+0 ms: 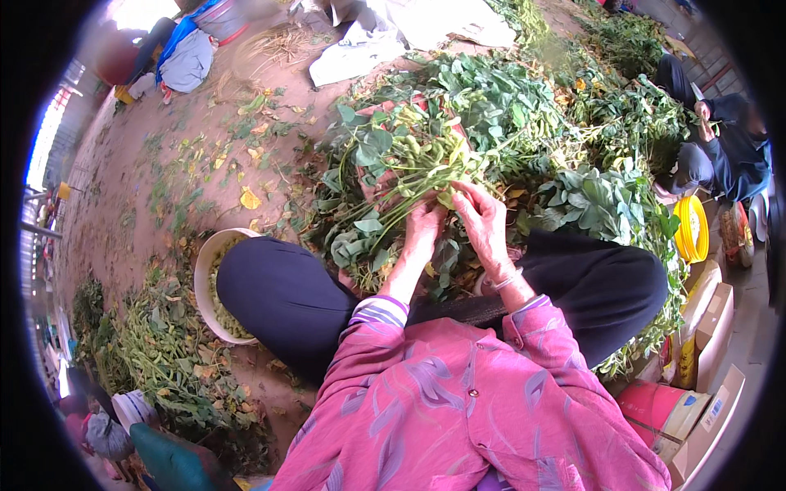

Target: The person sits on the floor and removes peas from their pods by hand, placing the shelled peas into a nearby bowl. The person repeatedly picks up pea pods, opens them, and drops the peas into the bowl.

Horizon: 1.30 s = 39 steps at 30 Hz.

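Note:
Both of my hands meet over a heap of cut bean plants between my folded legs. My left hand (425, 224) grips a bunch of green stems whose pods (424, 150) fan out ahead of it. Close on its right, my right hand (484, 215) has thumb and forefinger pinched on a green pod (448, 197) of that bunch. Loose leaves (368, 225) hang below the stems. A pale round bucket (201, 285) holding picked green pods (222, 316) stands by my left knee, which hides part of it.
Leafy plants (503, 98) are heaped ahead and to the right; another pile (166, 350) lies left. A person (731, 141) sits at far right near a yellow basket (691, 228). A red-and-white bucket (660, 411) and cardboard (715, 331) stand at my right. White sheeting (368, 46) lies ahead.

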{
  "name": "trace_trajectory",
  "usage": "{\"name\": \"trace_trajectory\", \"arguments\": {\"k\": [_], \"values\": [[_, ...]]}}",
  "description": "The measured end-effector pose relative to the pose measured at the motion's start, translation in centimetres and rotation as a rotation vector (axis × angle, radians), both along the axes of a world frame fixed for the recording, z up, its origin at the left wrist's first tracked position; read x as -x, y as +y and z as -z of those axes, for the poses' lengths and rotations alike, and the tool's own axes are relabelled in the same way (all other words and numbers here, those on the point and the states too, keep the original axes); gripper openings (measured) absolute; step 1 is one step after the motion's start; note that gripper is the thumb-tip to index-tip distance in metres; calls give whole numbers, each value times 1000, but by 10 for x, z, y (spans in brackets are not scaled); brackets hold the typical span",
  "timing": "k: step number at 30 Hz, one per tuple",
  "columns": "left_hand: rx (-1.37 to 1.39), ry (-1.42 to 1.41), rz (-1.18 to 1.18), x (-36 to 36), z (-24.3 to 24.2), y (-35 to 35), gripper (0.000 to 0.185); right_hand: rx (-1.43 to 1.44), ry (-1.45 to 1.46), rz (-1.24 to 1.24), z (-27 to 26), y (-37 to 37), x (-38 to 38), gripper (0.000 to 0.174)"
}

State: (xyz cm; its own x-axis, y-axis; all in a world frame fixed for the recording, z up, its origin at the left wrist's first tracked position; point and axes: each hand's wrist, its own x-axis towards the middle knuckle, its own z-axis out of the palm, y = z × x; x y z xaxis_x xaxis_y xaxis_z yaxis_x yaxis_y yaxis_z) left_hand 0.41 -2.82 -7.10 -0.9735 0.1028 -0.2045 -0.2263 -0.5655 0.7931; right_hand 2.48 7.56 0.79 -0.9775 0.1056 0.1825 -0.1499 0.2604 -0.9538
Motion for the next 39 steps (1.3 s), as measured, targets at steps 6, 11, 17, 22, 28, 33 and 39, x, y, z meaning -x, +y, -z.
{"name": "trace_trajectory", "arguments": {"k": [6,11,17,22,28,33,39], "values": [[207,-143,-65,-18,9,-2,16,-236,-28,25,30,-1,8,22],[414,-154,-77,-35,-18,-11,18,4,85,182,46,11,10,21],[714,164,-330,-22,-7,-21,11,-39,87,186,60,16,14,22],[671,194,-258,-29,-20,-14,22,-130,178,162,58,15,19,19],[872,448,-278,-24,-11,-2,24,-214,62,52,36,19,24,20],[930,401,-337,-23,-5,4,24,-663,198,-68,20,15,32,23],[975,293,-359,-24,-16,13,17,-819,232,-204,10,19,37,32]]}}
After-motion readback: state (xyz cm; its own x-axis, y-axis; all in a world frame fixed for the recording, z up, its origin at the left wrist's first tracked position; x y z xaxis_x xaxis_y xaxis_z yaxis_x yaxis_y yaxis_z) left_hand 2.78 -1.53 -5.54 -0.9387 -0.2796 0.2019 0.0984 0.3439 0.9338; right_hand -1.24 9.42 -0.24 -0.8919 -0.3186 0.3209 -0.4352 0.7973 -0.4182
